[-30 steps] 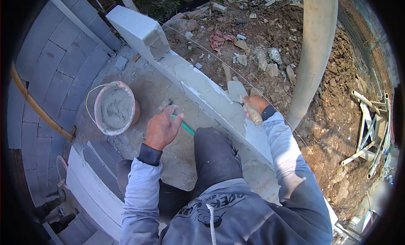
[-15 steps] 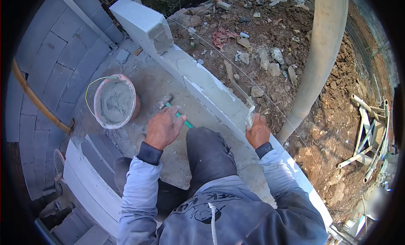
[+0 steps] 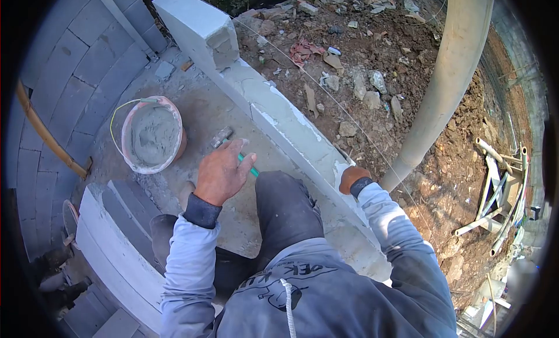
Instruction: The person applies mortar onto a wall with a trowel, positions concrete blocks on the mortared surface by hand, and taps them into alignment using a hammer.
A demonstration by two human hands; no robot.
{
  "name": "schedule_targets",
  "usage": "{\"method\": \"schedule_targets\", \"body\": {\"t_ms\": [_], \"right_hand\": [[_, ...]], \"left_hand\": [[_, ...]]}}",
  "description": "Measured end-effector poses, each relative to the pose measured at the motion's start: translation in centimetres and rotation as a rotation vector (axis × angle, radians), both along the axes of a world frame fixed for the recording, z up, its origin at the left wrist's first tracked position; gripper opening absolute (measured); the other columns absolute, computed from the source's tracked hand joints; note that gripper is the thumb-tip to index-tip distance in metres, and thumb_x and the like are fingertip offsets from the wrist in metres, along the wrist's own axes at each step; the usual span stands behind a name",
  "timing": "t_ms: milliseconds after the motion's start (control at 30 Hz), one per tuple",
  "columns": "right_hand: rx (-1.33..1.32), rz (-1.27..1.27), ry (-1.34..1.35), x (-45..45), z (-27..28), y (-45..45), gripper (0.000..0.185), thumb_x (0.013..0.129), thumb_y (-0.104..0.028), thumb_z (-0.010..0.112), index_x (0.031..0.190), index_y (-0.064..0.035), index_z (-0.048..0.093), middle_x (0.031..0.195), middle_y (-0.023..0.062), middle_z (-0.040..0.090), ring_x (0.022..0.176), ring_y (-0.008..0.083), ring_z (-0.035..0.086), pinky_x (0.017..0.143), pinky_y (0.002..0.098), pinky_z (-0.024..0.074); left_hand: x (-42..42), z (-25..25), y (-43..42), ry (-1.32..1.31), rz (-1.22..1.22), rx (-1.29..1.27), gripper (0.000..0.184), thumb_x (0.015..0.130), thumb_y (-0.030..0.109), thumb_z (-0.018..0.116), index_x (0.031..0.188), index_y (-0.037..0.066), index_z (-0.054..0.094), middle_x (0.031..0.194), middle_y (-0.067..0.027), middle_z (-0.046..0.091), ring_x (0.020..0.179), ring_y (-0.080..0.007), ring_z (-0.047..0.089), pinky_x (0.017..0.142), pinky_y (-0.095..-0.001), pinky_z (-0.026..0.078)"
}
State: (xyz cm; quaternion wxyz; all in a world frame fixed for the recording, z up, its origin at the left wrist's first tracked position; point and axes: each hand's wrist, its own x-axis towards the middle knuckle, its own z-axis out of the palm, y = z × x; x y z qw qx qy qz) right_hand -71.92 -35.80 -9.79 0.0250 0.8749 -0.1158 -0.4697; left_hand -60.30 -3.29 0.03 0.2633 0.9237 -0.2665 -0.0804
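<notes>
My left hand (image 3: 223, 174) hovers with fingers loosely stretched and thumb apart, holding nothing. Below it on the floor lies a hammer (image 3: 221, 135) with a green handle, partly covered by the hand. My right hand (image 3: 353, 179) is closed at the low block wall (image 3: 279, 125). It grips a trowel, mostly hidden; only a thin edge of the trowel blade (image 3: 345, 155) shows beyond the wall's top. Wet grey mortar (image 3: 256, 87) coats the top of the wall. A white block (image 3: 198, 23) stands at the wall's far end.
A bucket (image 3: 177, 146) of mortar stands on the floor to the left. White blocks (image 3: 110, 250) are stacked by my left side. A taut string (image 3: 343, 109) runs along the wall, and a thick leaning pole (image 3: 442, 93) rises beyond it. Rubble covers the soil outside.
My right hand has turned and moved slightly down with the trowel, whose blade now lies low by the wall top. My left hand has shifted slightly; the view has moved a little.
</notes>
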Motion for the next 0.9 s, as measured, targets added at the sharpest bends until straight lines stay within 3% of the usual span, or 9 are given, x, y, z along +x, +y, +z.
{"method": "schedule_targets", "body": {"t_ms": [133,333,367,500,567,667,767,833,900], "right_hand": [[-0.133,-0.304,-0.313,-1.8,1.4,0.6,0.057,0.070,-0.018,0.063,0.119,0.0068,0.050,0.099,0.0258,0.066,0.097,0.0341,0.066,0.085,0.0414,0.0519],[0.299,-0.544,-0.856,-4.7,2.9,1.9,0.051,0.074,-0.021,0.064,0.115,0.0047,0.048,0.097,0.0299,0.064,0.092,0.0422,0.063,0.083,0.0505,0.0483],[0.365,-0.499,-1.026,-5.8,0.7,1.3,0.046,0.077,-0.027,0.066,0.111,0.0014,0.052,0.089,0.0251,0.065,0.074,0.0345,0.067,0.068,0.0462,0.0516],[0.754,-1.185,-0.702,-6.6,0.0,3.0,0.041,0.086,-0.036,0.063,0.105,-0.0012,0.056,0.073,0.0126,0.061,0.052,0.0189,0.059,0.047,0.0338,0.0477],[0.823,-1.429,-0.685,-8.1,-0.5,4.7,0.043,0.089,-0.041,0.061,0.103,-0.0008,0.056,0.066,0.0069,0.057,0.046,0.0128,0.054,0.041,0.0279,0.0438],[0.831,-1.497,-0.689,-10.9,-3.5,5.7,0.047,0.091,-0.046,0.057,0.103,0.0000,0.056,0.064,0.0058,0.056,0.047,0.0132,0.055,0.042,0.0291,0.0459],[0.693,-1.323,-0.740,-14.1,-7.1,6.6,0.048,0.092,-0.045,0.056,0.099,0.0032,0.056,0.067,0.0126,0.060,0.052,0.0243,0.060,0.049,0.0364,0.0490],[0.534,-0.897,-0.752,-17.9,-10.4,5.8,0.049,0.091,-0.042,0.056,0.094,0.0062,0.057,0.072,0.0229,0.063,0.066,0.0396,0.063,0.062,0.0446,0.0504],[0.467,-0.844,-0.646,-20.2,-8.9,5.9,0.054,0.090,-0.040,0.057,0.101,0.0121,0.057,0.080,0.0299,0.063,0.077,0.0454,0.062,0.071,0.0468,0.0492]], "left_hand": [[-0.3,0.3,1.0,-0.034,0.058,-0.010,0.035,0.086,0.030,0.063,0.110,0.003,0.061,0.092,-0.0174,0.066,0.082,-0.0348,0.065,0.070,-0.0436,0.051],[-0.4,0.0,1.2,-0.032,0.047,-0.028,0.037,0.085,0.030,0.064,0.110,0.003,0.062,0.097,-0.0161,0.065,0.065,-0.0302,0.062,0.063,-0.0405,0.048],[-0.5,-0.1,1.1,-0.035,0.045,-0.029,0.037,0.085,0.030,0.064,0.109,0.003,0.062,0.097,-0.0161,0.065,0.065,-0.0303,0.062,0.063,-0.0405,0.048],[-0.9,0.1,1.5,-0.044,0.058,0.010,0.038,0.087,0.031,0.062,0.111,0.002,0.061,0.096,-0.0174,0.066,0.083,-0.0358,0.065,0.071,-0.0444,0.051],[-1.1,-0.3,1.9,-0.072,0.056,0.013,0.036,0.086,0.031,0.063,0.108,0.003,0.062,0.097,-0.0166,0.065,0.075,-0.0332,0.064,0.067,-0.0423,0.050],[-1.3,-0.2,2.0,-0.030,0.053,0.035,0.035,0.086,0.032,0.062,0.107,0.003,0.062,0.098,-0.0166,0.065,0.075,-0.0337,0.063,0.067,-0.0423,0.049],[-1.1,-1.0,1.6,0.000,0.017,0.056,0.036,0.087,0.033,0.061,0.108,0.003,0.062,0.099,-0.0168,0.065,0.080,-0.0359,0.064,0.070,-0.0436,0.050],[-0.4,-2.3,1.4,0.013,-0.024,0.063,0.037,0.087,0.034,0.061,0.109,0.003,0.062,0.099,-0.0172,0.065,0.084,-0.0365,0.064,0.072,-0.0444,0.050],[-0.3,-3.3,1.6,0.048,-0.039,0.078,0.039,0.087,0.034,0.060,0.110,0.003,0.061,0.099,-0.0179,0.065,0.086,-0.0365,0.064,0.073,-0.0451,0.050]]}}
